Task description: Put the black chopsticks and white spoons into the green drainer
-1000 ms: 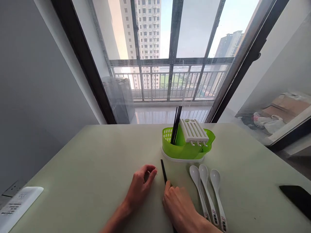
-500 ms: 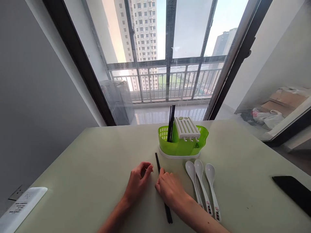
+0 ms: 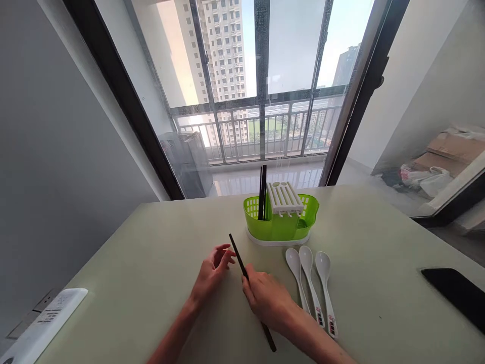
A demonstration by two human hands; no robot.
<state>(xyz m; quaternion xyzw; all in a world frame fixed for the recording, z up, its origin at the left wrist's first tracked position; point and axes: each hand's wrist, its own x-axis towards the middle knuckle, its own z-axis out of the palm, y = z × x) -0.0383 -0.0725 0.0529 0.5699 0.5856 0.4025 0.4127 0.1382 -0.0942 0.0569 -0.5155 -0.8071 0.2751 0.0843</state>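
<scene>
Dark chopsticks (image 3: 238, 254) slant across the front of the table, gripped near their middle by my right hand (image 3: 265, 296). Whether it is one stick or a pair pressed together is hard to make out. My left hand (image 3: 214, 268) is just left of them, fingers curled but apart, with the fingertips close to the upper part of the chopsticks. Beyond my hands stands a green utensil caddy (image 3: 282, 230) with a white slotted top (image 3: 285, 197). Several dark chopsticks (image 3: 262, 192) stand upright in its left compartment.
Three white spoons, one of them the rightmost spoon (image 3: 324, 265), lie right of my right hand. A black flat object (image 3: 454, 293) lies at the right edge, and a white power strip-like object (image 3: 49, 321) at the left. Glass doors stand behind the table.
My right hand has lifted and tilted the chopsticks, their upper end swinging left toward my left hand. My left fingers have loosened. The view has shifted slightly.
</scene>
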